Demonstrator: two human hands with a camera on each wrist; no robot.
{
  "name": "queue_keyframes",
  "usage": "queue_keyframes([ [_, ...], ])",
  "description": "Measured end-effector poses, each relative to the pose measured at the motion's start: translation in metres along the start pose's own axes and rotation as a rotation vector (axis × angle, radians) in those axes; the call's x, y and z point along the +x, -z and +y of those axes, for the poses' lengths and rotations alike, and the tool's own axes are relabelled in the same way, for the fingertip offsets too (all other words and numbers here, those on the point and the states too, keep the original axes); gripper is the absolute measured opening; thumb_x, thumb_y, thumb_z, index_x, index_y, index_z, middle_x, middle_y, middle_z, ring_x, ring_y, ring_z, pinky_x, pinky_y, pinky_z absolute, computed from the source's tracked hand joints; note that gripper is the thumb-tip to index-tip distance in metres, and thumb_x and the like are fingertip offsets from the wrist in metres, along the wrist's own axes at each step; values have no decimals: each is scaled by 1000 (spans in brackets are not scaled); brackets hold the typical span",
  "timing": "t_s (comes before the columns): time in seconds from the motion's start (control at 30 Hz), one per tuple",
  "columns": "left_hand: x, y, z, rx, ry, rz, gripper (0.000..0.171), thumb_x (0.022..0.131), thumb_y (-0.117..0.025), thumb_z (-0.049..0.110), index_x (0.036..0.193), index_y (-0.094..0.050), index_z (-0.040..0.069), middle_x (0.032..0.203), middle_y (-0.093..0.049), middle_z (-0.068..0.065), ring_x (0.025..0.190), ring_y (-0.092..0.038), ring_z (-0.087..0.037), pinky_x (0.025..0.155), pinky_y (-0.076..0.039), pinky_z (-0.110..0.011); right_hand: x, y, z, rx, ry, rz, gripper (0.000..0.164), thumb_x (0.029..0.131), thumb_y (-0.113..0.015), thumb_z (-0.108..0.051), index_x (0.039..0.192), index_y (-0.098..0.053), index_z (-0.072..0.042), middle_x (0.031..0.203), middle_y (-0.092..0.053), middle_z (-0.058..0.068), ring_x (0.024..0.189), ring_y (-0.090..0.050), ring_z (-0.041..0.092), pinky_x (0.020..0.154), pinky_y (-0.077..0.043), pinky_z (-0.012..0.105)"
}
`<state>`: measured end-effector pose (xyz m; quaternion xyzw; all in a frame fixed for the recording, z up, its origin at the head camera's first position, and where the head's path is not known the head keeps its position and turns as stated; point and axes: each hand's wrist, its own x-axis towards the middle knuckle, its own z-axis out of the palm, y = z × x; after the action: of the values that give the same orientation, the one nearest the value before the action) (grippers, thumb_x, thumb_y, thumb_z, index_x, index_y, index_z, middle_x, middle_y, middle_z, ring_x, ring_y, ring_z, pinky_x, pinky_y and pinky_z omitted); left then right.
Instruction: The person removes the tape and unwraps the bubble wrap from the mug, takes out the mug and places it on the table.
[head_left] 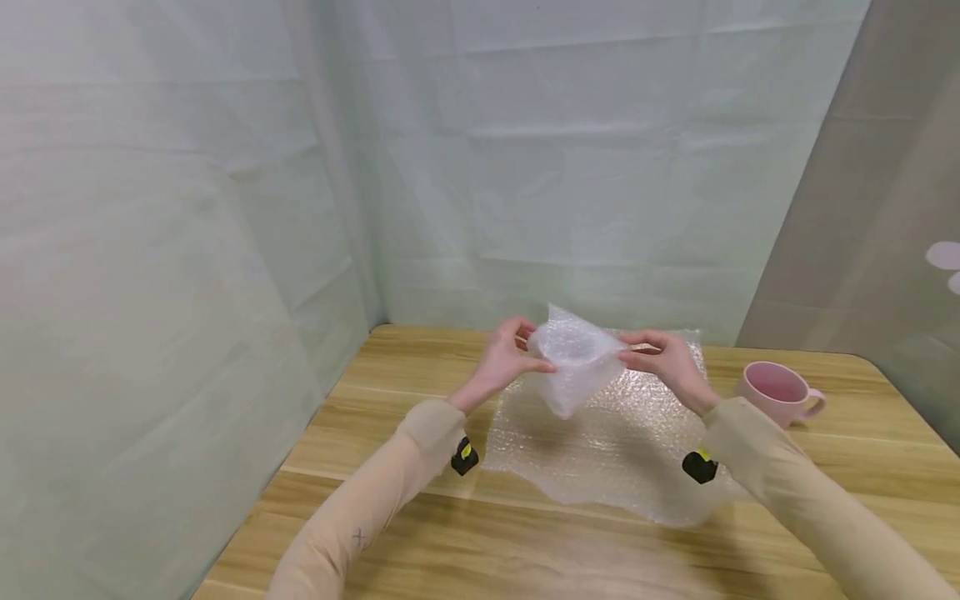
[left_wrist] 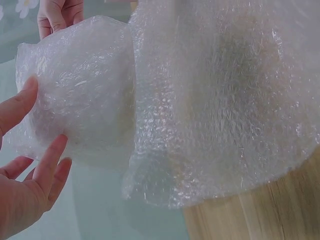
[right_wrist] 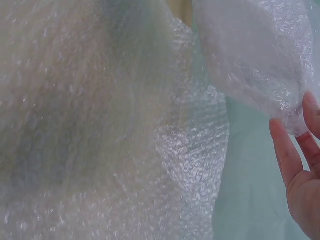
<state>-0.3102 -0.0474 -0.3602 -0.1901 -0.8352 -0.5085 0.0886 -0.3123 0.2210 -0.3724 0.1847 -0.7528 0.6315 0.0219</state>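
Observation:
A bubble-wrapped bundle (head_left: 573,354) is held up between both hands in the head view. It has a rounded shape, and what lies inside cannot be made out through the wrap. My left hand (head_left: 504,360) grips its left side, thumb in front and fingers behind. On the other side my right hand (head_left: 667,363) pinches a corner of the wrap between thumb and fingers, as the right wrist view also shows at the wrap's tip (right_wrist: 292,117). Beneath the bundle, a larger bubble wrap sheet (head_left: 592,454) lies spread on the table.
A pink mug (head_left: 776,396) stands upright on the wooden table (head_left: 375,392), right of the sheet and close to my right forearm, its handle pointing right. Pale curtains (head_left: 600,167) hang behind the table and along its left side.

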Motion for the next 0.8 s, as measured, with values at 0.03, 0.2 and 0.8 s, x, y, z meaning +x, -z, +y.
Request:
queue_keyframes([
  [0.03, 1, -2, 1, -6, 1, -7, 63, 57, -86, 14, 109, -51, 1, 96, -53, -7, 85, -54, -24, 67, -48, -25, -2, 2, 0, -6, -5, 5, 37, 79, -69, -3, 111, -56, 11, 107, -59, 13, 84, -61, 13, 76, -49, 30],
  [0.2, 2, -10, 4, -16, -1, -22, 63, 57, -86, 12, 108, -51, 0, 95, -53, -7, 84, -54, -24, 66, -48, -24, -9, 8, 1, -14, -28, 28, 36, 79, -69, -4, 109, -57, 11, 104, -60, 10, 83, -62, 12, 75, -49, 31],
  [0.8, -2, -38, -8, 38, -28, -11, 64, 53, -88, 15, 104, -52, 3, 93, -51, -4, 81, -54, -19, 66, -47, -22, -24, 21, 19, -67, -41, 34, 35, 79, -68, -2, 106, -54, 15, 96, -62, 9, 82, -61, 12, 72, -50, 30],
])
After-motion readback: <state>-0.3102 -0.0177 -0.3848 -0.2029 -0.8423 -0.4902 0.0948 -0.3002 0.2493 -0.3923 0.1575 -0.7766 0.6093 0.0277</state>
